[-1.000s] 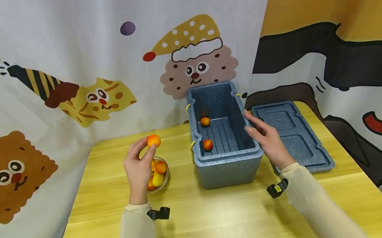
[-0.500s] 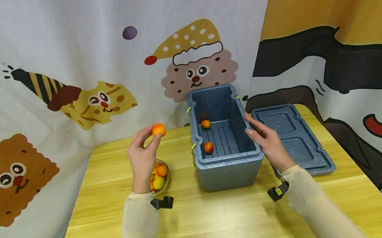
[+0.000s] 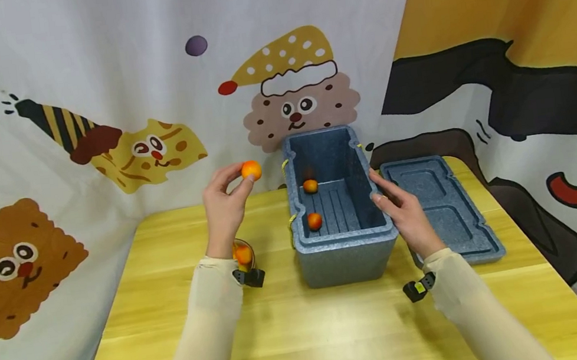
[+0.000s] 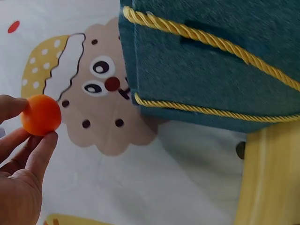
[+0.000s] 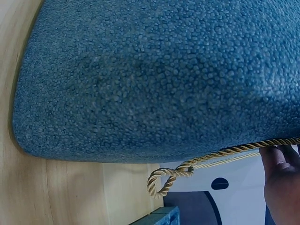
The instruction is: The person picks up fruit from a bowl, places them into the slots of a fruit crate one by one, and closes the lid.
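Observation:
My left hand (image 3: pixel 224 208) is raised beyond the fruit basket, left of the grey-blue foam box (image 3: pixel 348 259). It pinches a small tangerine (image 3: pixel 251 170) between thumb and fingertips. In the left wrist view the tangerine (image 4: pixel 41 115) shows apart from the box side (image 4: pixel 201 70) with its yellow rope. My right hand (image 3: pixel 406 211) rests on the box's right rim, thumb on top and fingers extended along the outside. In the right wrist view its fingers (image 5: pixel 274 157) lie by the rope (image 5: pixel 225 152). Two tangerines, one near (image 3: pixel 314 221) and one far (image 3: pixel 310 186), lie inside the box.
A small round basket (image 3: pixel 253 260) with fruit is partly covered by my left wrist. The box's lid (image 3: pixel 449 209) lies on the wooden table (image 3: pixel 317 337) to the right. A patterned curtain (image 3: pixel 143 30) hangs right behind the table.
My left hand has moved forward and to the right with the tangerine, and its wrist now covers more of the basket. My right hand has stayed on the box rim.

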A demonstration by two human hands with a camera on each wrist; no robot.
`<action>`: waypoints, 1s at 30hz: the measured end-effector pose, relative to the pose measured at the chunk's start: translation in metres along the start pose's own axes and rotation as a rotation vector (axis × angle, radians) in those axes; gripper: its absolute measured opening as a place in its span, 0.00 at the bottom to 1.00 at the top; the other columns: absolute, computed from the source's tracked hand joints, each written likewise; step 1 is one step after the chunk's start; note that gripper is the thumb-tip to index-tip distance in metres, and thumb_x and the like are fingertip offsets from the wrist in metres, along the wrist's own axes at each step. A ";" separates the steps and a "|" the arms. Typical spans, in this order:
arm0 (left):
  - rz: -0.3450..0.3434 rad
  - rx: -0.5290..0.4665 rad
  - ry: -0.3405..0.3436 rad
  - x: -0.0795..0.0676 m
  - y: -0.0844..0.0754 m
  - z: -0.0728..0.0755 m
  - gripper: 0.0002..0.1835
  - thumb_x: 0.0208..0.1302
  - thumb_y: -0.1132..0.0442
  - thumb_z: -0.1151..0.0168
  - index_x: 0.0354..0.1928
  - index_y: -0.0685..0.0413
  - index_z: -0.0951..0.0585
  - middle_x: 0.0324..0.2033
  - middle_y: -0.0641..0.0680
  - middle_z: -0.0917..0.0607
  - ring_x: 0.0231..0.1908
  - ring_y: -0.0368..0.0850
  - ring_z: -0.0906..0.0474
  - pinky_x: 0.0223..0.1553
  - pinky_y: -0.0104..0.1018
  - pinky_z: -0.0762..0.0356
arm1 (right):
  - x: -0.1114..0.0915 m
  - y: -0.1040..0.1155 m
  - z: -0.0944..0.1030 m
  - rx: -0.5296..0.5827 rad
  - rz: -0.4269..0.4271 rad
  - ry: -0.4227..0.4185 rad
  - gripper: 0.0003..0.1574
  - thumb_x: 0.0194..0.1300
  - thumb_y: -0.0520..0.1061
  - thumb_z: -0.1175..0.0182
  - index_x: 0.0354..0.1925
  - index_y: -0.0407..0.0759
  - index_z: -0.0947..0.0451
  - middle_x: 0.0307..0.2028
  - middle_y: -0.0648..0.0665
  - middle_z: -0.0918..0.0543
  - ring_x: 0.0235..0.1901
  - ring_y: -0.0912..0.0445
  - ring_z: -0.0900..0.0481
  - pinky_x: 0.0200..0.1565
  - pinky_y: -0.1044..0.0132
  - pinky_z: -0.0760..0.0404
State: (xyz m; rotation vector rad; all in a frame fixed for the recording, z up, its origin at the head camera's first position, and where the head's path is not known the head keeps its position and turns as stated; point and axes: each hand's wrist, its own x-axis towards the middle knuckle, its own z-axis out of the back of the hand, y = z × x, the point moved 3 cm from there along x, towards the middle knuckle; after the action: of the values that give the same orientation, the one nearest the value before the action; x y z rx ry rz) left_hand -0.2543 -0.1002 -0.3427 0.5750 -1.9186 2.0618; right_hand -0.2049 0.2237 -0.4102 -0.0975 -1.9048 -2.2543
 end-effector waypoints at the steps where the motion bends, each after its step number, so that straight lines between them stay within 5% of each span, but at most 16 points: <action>1: 0.000 -0.004 0.008 0.001 -0.001 -0.002 0.15 0.62 0.76 0.36 0.51 0.77 0.20 0.48 0.71 0.22 0.51 0.60 0.23 0.51 0.39 0.21 | 0.000 0.000 0.000 0.003 0.002 0.004 0.33 0.77 0.45 0.49 0.75 0.42 0.43 0.74 0.46 0.43 0.72 0.52 0.46 0.67 0.54 0.38; 5: -0.007 -0.001 0.027 0.009 0.011 -0.010 0.17 0.63 0.74 0.35 0.52 0.73 0.20 0.49 0.69 0.22 0.52 0.58 0.23 0.52 0.40 0.21 | 0.000 0.000 0.000 -0.004 0.014 0.002 0.32 0.77 0.45 0.50 0.74 0.41 0.42 0.74 0.46 0.43 0.72 0.53 0.47 0.67 0.58 0.38; 8: -0.017 0.008 0.033 0.018 0.021 -0.015 0.17 0.62 0.70 0.32 0.52 0.68 0.18 0.48 0.65 0.21 0.51 0.54 0.22 0.50 0.38 0.21 | 0.000 0.000 0.000 -0.016 0.015 -0.004 0.32 0.77 0.45 0.49 0.74 0.41 0.42 0.74 0.45 0.43 0.72 0.54 0.47 0.68 0.51 0.40; 19: -0.005 0.166 0.191 0.054 0.016 -0.046 0.16 0.62 0.62 0.29 0.49 0.62 0.15 0.45 0.54 0.18 0.45 0.46 0.21 0.47 0.35 0.20 | 0.003 0.003 0.002 -0.007 0.016 -0.005 0.32 0.77 0.45 0.49 0.74 0.43 0.42 0.74 0.43 0.43 0.72 0.52 0.47 0.68 0.45 0.43; 30: 0.114 0.260 0.270 0.064 0.001 -0.081 0.17 0.64 0.61 0.32 0.53 0.60 0.17 0.46 0.53 0.19 0.49 0.46 0.22 0.48 0.33 0.22 | -0.001 -0.006 0.000 -0.001 0.008 0.008 0.33 0.77 0.46 0.49 0.75 0.47 0.42 0.74 0.49 0.43 0.72 0.52 0.46 0.67 0.50 0.40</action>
State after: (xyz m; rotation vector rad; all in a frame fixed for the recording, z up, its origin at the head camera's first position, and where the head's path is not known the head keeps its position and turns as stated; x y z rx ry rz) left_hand -0.3201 -0.0243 -0.3178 0.2270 -1.5783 2.3421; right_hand -0.2055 0.2248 -0.4160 -0.0964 -1.8960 -2.2466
